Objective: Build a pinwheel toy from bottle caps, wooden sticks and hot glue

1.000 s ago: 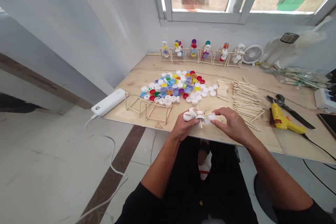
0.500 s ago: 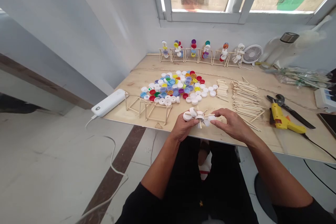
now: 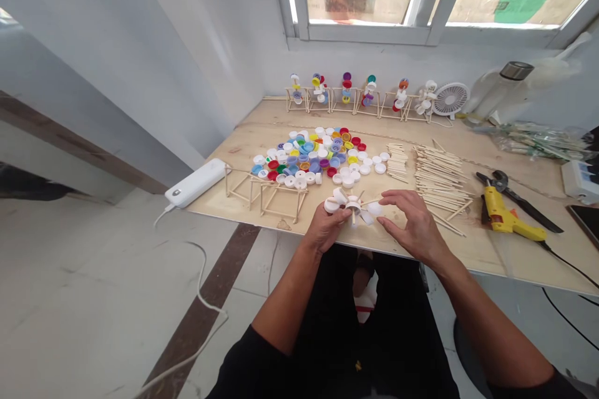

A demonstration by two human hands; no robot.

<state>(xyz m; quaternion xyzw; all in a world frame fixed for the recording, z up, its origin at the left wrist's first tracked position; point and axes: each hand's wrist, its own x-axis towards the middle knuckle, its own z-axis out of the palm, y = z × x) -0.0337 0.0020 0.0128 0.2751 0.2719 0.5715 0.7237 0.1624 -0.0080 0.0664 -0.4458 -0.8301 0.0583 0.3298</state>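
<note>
Six cap-wheel stands (image 3: 347, 85) line up behind the cap pile (image 3: 307, 148), two stick frames (image 3: 251, 193) stand front-left of it, loose sticks (image 3: 437, 177) lie right. In front of the pile, my left hand (image 3: 326, 225) pinches the white cap wheel (image 3: 353, 204); my right hand (image 3: 414, 225) spreads beside it, thumb and fingers apart, contact unclear.

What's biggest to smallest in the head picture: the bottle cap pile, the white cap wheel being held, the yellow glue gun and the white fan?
1. Bottle cap pile
2. Yellow glue gun and white cap wheel: too close to rank
3. White fan, which is also farther from the camera
</note>
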